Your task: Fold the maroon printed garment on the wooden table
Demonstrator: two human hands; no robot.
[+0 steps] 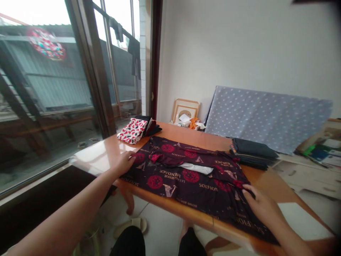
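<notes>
1. Left hand (122, 164) lies open, fingertips on the left edge of the maroon printed garment (183, 181).
2. Folded red-and-white cloth (132, 131) sits just beyond, on the varnished wooden table (170, 129).
3. Garment lies spread flat mid-table.
4. Folded dark clothes (253, 153) stack just past its far corner.
5. Right hand (263, 208) closes narrowly, pinching the garment's right edge.

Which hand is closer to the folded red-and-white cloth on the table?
The left hand is nearer, just in front of the red-and-white cloth, on the dark printed garment; the right hand is far off at the garment's other end.
</notes>
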